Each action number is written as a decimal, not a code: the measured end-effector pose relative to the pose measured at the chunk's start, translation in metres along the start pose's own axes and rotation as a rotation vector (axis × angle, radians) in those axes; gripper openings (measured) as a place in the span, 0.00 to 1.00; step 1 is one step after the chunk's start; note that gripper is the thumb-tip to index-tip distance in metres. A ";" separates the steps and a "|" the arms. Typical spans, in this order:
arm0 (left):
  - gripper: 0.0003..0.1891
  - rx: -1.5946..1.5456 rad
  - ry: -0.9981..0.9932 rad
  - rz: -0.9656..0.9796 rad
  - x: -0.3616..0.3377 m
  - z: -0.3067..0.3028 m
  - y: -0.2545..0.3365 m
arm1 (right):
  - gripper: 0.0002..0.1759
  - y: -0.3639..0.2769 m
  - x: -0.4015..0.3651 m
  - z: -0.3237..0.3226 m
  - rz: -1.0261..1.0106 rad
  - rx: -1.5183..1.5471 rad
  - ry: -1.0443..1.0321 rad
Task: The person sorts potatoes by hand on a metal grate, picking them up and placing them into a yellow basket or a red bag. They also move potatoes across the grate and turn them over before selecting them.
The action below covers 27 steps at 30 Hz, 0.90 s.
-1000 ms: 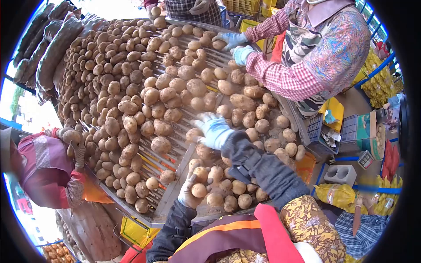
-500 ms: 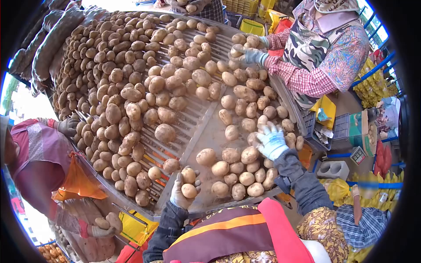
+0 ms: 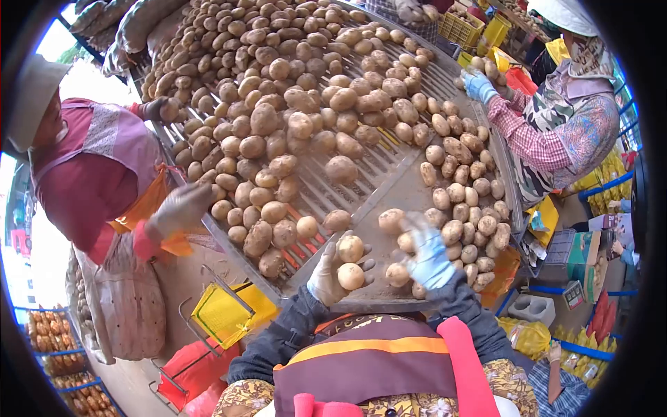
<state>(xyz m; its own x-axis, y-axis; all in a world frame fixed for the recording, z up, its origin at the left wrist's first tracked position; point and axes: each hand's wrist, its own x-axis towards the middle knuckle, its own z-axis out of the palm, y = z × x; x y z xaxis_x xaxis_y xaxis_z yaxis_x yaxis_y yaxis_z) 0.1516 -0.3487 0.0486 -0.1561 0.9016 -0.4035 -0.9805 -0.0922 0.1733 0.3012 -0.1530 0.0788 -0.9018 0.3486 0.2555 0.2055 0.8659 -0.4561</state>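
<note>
My left hand (image 3: pixel 325 278), in a pale work glove, is closed around potatoes near the table's front edge. Two show in it, an upper potato (image 3: pixel 350 248) and a lower potato (image 3: pixel 351 276). My right hand (image 3: pixel 432 260), in a light blue and white glove, is a little blurred, its fingers spread low over the metal sheet. A potato (image 3: pixel 390 221) lies just beyond its fingertips, and another potato (image 3: pixel 397 274) sits beside the palm. To its right is a group of potatoes (image 3: pixel 470 229) on the sheet.
A big heap of potatoes (image 3: pixel 264 119) covers the slatted part of the sorting table (image 3: pixel 389 187). One co-worker (image 3: pixel 104 160) stands at the left, another co-worker (image 3: pixel 556 132) at the right with potatoes in hand. A yellow bag (image 3: pixel 229 313) hangs on a metal frame in front.
The view has shifted left, so the table sits further right. My right hand has moved left over the sheet, toward my left hand, which still holds its potatoes. The left co-worker's hands have moved.
</note>
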 end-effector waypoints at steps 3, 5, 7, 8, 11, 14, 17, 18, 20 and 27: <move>0.28 0.094 -0.097 0.053 -0.012 -0.028 -0.003 | 0.33 -0.069 0.027 0.035 -0.216 0.245 -0.210; 0.28 -0.026 -0.089 0.070 -0.032 -0.049 0.011 | 0.24 -0.083 0.054 0.051 -0.346 0.457 -0.285; 0.28 -0.009 -0.032 0.161 -0.074 -0.057 0.028 | 0.14 -0.066 0.058 0.063 -0.297 0.352 -0.093; 0.28 -0.019 -0.003 0.237 -0.098 -0.070 0.036 | 0.14 -0.050 0.053 0.074 -0.239 0.281 -0.014; 0.30 -0.393 0.041 0.407 -0.171 -0.100 0.049 | 0.16 -0.013 0.032 0.071 -0.176 0.145 -0.125; 0.29 -0.466 0.397 0.668 -0.231 -0.149 0.038 | 0.15 0.000 0.010 0.080 -0.111 0.181 -0.267; 0.28 -0.445 0.689 0.830 -0.266 -0.180 0.012 | 0.14 -0.008 0.011 0.090 -0.145 0.184 -0.309; 0.28 -0.460 0.700 0.868 -0.280 -0.201 0.001 | 0.14 -0.010 0.013 0.095 -0.164 0.185 -0.302; 0.25 -0.552 0.756 1.070 -0.323 -0.247 -0.020 | 0.14 -0.024 0.020 0.091 -0.172 0.196 -0.328; 0.28 -0.731 1.082 1.903 -0.581 -0.281 0.003 | 0.15 -0.011 0.028 0.097 -0.205 0.125 -0.397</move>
<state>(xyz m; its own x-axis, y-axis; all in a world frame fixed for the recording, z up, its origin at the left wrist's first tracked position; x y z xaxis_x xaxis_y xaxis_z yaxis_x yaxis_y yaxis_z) 0.2055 -0.9917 0.0315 -0.3701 -0.8193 -0.4378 0.4817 -0.5723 0.6637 0.2366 -0.1869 0.0084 -0.9998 -0.0104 0.0162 -0.0174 0.8440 -0.5361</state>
